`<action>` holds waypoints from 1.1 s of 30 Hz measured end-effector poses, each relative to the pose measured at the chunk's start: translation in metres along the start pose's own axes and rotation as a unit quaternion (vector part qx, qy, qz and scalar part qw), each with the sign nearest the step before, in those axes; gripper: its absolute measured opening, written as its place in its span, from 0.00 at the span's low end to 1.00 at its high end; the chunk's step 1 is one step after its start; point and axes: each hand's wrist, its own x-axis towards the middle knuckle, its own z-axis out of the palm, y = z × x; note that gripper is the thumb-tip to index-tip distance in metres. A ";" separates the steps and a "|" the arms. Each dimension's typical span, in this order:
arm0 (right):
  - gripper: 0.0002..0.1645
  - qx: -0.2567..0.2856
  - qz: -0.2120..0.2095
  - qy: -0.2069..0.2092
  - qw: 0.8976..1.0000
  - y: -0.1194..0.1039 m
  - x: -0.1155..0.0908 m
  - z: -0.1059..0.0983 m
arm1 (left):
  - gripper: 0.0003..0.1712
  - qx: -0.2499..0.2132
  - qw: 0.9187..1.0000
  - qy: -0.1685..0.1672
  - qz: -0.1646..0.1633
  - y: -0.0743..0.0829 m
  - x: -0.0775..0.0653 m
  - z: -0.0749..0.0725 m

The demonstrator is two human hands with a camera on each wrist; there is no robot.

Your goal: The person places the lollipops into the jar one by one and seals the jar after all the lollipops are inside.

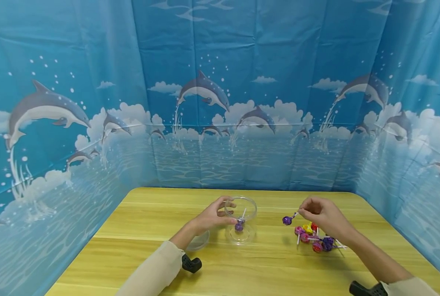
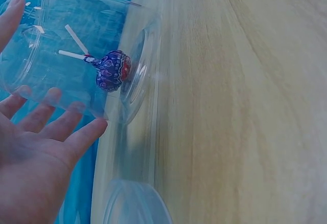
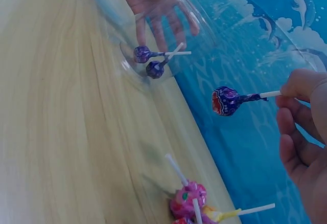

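My left hand (image 1: 210, 216) grips a clear plastic jar (image 1: 255, 210) standing on the table, thumb on one side and fingers spread along the other. Inside the jar, at its bottom, lie two purple-wrapped lollipops (image 3: 155, 69) with white sticks. To the right, my right hand (image 1: 322, 214) pinches another purple lollipop (image 3: 226, 101) by the end of its stick. This lollipop hangs in the air, candy end toward the jar. Just below the right hand is a pile of lollipops (image 1: 317, 246) in pink, red, yellow and purple wrappers.
A round translucent lid (image 1: 198, 242) lies on the table beside the jar, partly hidden by my left forearm. The wood-grain table (image 1: 264, 267) is bordered at the back and sides by a blue dolphin-print curtain (image 1: 220, 164).
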 end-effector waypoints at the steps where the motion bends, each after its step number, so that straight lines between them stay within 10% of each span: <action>1: 0.12 0.002 0.002 0.003 1.000 -0.001 0.002 0.001 | 0.46 0.001 1.000 0.000 0.000 0.000 0.000 0.000; 33: 0.14 0.105 -0.011 0.021 0.994 -0.031 0.061 0.032 | 0.41 0.010 1.000 0.001 -0.003 0.004 -0.003 0.002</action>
